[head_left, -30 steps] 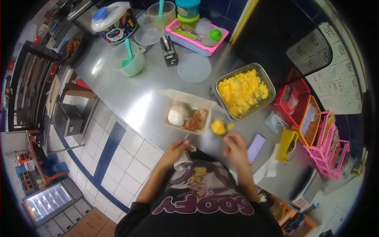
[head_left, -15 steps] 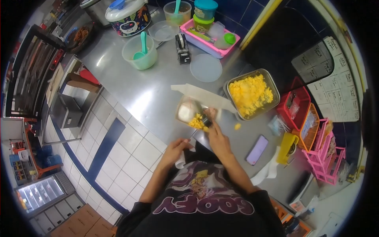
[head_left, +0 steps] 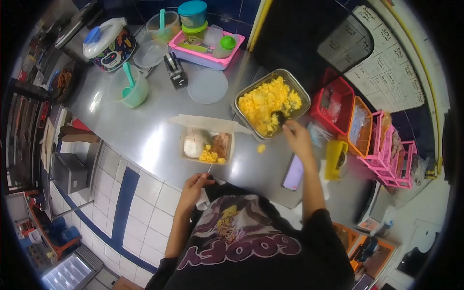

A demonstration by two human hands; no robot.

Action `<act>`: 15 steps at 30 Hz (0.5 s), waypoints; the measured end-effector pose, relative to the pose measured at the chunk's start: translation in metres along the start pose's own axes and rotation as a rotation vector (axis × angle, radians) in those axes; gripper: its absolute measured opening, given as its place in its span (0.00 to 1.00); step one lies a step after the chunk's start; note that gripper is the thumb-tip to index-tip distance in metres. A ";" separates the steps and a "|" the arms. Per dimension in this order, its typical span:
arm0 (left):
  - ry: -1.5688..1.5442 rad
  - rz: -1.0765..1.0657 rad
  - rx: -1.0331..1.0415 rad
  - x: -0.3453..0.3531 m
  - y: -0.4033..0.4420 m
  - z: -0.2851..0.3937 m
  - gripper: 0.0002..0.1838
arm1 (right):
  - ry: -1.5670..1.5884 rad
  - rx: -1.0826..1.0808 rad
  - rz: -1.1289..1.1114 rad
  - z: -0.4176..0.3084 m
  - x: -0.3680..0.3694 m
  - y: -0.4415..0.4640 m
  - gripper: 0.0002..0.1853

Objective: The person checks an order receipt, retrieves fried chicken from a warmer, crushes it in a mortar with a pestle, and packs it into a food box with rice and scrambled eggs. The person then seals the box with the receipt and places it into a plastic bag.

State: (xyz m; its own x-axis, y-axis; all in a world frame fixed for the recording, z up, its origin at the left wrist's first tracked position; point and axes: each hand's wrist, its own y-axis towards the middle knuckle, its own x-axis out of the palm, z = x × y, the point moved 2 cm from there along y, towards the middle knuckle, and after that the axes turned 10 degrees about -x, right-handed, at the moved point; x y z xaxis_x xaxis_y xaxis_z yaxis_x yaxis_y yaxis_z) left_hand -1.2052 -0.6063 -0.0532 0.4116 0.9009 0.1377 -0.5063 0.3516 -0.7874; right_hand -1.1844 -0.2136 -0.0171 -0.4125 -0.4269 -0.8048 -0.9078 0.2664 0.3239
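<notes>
A black spoon (head_left: 277, 117) dips into yellow scrambled egg (head_left: 263, 104), which fills a metal tray (head_left: 241, 116). My right hand (head_left: 298, 138) is closed around the spoon's handle at the tray's near right corner. To the left stands an open paper food box (head_left: 182, 150) with its lid flap folded back. Inside it are a white mound of rice (head_left: 194, 145), some egg (head_left: 209, 154) and brownish pieces, perhaps meat. My left hand (head_left: 195, 186) is closed at the counter edge below the box; a curled white piece of paper (head_left: 202, 202) shows under it.
A purple phone (head_left: 293, 173), a yellow tape dispenser (head_left: 336, 159) and a red basket (head_left: 331, 106) lie to the right. Farther back are a round lid (head_left: 208, 87), a black stapler-like tool (head_left: 175, 72), a tub (head_left: 133, 94) with a teal spoon and a pink tray (head_left: 212, 55). A bit of egg (head_left: 261, 148) lies on the counter.
My right hand has moved with the spoon from the food box, right and away, into the egg tray. My left hand stays near the counter edge. The whole view has shifted.
</notes>
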 end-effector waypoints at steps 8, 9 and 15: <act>-0.008 0.032 -0.004 0.012 0.015 -0.011 0.20 | -0.143 0.227 -0.407 -0.049 0.053 -0.077 0.21; 0.013 0.019 0.007 0.015 0.014 -0.013 0.20 | -0.132 0.244 -0.418 -0.044 0.063 -0.085 0.21; 0.051 0.050 0.017 0.014 0.015 -0.017 0.21 | -0.086 0.316 -0.330 -0.022 0.094 -0.074 0.19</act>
State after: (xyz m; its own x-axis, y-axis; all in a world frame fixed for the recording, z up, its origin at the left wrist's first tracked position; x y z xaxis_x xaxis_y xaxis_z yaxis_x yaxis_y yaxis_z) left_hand -1.1945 -0.5925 -0.0735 0.4234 0.9034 0.0673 -0.5397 0.3112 -0.7822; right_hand -1.1576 -0.2927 -0.1053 -0.0851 -0.4636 -0.8820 -0.9161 0.3844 -0.1137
